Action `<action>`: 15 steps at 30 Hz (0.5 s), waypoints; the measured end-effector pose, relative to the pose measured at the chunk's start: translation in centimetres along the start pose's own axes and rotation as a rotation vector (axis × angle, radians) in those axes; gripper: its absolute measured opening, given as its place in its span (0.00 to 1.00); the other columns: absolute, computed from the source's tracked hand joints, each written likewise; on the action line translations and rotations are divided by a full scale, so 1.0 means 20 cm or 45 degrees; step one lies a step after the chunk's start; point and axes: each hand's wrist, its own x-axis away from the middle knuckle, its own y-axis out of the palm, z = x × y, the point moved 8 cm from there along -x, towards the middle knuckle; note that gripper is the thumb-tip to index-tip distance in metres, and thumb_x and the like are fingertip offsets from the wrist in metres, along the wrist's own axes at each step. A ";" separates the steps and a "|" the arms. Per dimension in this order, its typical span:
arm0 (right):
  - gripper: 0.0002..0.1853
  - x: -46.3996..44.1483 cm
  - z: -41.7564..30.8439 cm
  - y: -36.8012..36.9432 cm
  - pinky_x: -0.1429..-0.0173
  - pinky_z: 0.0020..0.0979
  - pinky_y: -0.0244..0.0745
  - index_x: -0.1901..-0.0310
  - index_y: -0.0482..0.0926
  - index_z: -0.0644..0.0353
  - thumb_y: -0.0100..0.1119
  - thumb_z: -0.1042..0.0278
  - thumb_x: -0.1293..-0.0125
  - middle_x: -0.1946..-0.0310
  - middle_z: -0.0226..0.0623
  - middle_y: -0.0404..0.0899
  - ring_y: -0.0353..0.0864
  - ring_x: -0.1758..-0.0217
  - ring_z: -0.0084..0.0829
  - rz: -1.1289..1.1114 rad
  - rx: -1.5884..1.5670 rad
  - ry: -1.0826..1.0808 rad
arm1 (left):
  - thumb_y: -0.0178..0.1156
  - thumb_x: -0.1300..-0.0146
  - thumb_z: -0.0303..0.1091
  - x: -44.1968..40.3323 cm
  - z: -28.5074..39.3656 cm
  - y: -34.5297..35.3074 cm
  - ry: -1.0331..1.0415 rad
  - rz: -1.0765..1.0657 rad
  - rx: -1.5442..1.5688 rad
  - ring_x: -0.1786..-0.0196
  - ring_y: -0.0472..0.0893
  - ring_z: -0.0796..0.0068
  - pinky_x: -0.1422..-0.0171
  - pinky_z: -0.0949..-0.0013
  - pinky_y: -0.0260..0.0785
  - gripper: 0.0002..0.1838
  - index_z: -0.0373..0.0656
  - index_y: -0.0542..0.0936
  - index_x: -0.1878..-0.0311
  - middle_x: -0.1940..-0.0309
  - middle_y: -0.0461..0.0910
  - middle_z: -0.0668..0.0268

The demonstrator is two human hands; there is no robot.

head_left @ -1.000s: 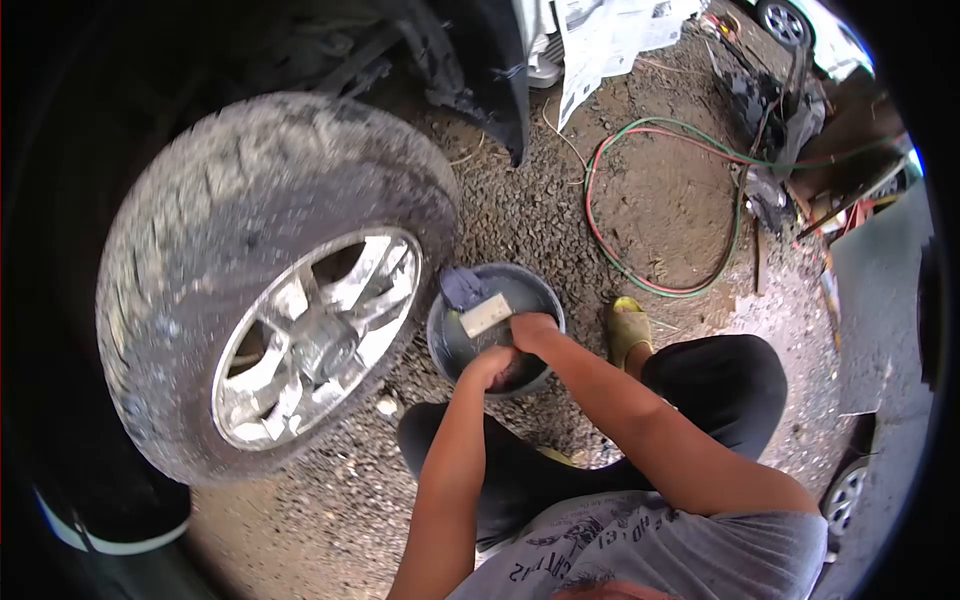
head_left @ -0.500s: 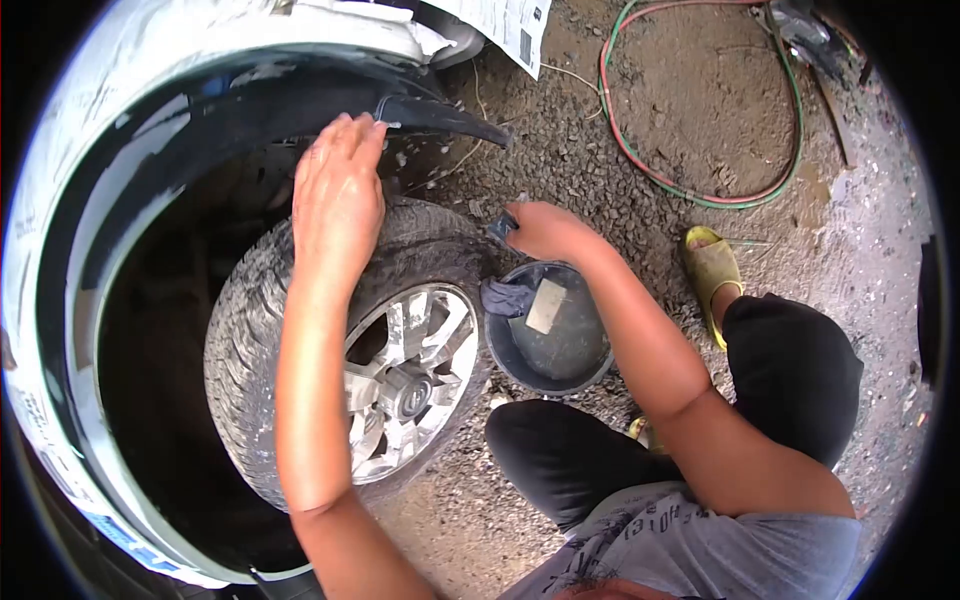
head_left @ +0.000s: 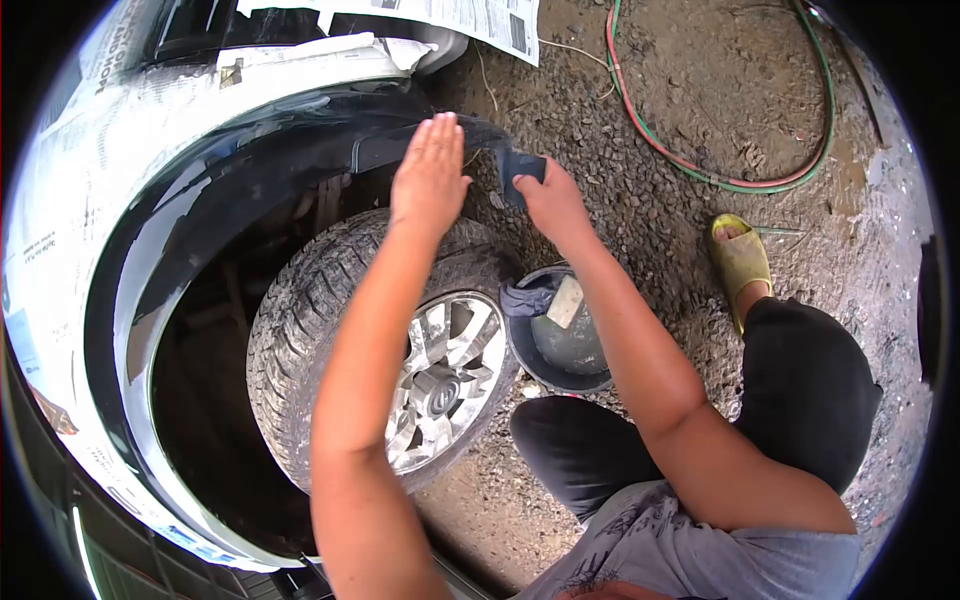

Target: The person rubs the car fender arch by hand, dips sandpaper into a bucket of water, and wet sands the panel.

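My left hand [head_left: 430,185] lies flat with fingers stretched out on the dark wheel-arch trim [head_left: 385,150], close to its tapered end. Pinched between the thumb and fingers of my right hand [head_left: 555,205] is a dark, bent piece of sandpaper [head_left: 522,172], at the tip of that trim. Whether it presses on the trim is hard to see. Beneath my hands stands a muddy tire [head_left: 315,300] with a silver alloy wheel rim [head_left: 485,390]. A dark bucket [head_left: 530,365] of cloudy water sits beside it, with a grey rag [head_left: 525,299] and a pale block [head_left: 566,302] at its rim.
White paper masking [head_left: 90,240] covers the car body around the arch, and printed newspaper [head_left: 480,25] hangs at the top. A red and green hose [head_left: 740,187] loops over the gravel. My foot in a yellow slipper [head_left: 740,265] is at right.
My left hand has slid right along the trim. My right hand has risen from above the bucket to the trim's end, carrying the sandpaper. The camera view has shifted slightly.
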 end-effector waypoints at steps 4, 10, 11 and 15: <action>0.17 -0.02 -0.04 -0.10 0.49 0.43 0.78 0.49 0.80 0.64 0.61 0.61 0.33 0.60 0.54 0.86 0.88 0.54 0.51 0.100 -0.096 0.065 | 0.45 0.22 0.56 -0.18 0.29 0.17 0.076 -0.069 0.044 0.13 0.47 0.65 0.10 0.59 0.31 0.40 0.36 0.58 0.19 0.15 0.52 0.56; 0.13 -0.01 -0.04 -0.20 0.54 0.39 0.78 0.54 0.78 0.65 0.62 0.64 0.33 0.66 0.46 0.86 0.87 0.61 0.42 0.244 -0.187 0.035 | 0.48 0.22 0.55 -0.06 0.17 0.08 -0.008 -0.028 0.184 0.13 0.49 0.64 0.10 0.59 0.34 0.39 0.35 0.61 0.20 0.16 0.54 0.57; 0.13 0.00 -0.04 -0.19 0.55 0.39 0.77 0.54 0.78 0.65 0.62 0.64 0.33 0.68 0.45 0.85 0.86 0.63 0.40 0.237 -0.209 0.039 | 0.49 0.23 0.54 0.00 0.11 0.04 -0.022 -0.027 0.169 0.13 0.50 0.64 0.10 0.59 0.35 0.39 0.36 0.61 0.20 0.16 0.55 0.57; 0.12 0.03 -0.05 -0.10 0.59 0.36 0.76 0.55 0.78 0.64 0.64 0.65 0.34 0.71 0.39 0.83 0.83 0.68 0.33 0.241 -0.306 -0.024 | 0.49 0.23 0.53 0.24 -0.14 -0.11 -0.114 -0.006 0.075 0.14 0.51 0.65 0.10 0.57 0.36 0.38 0.36 0.62 0.20 0.16 0.56 0.57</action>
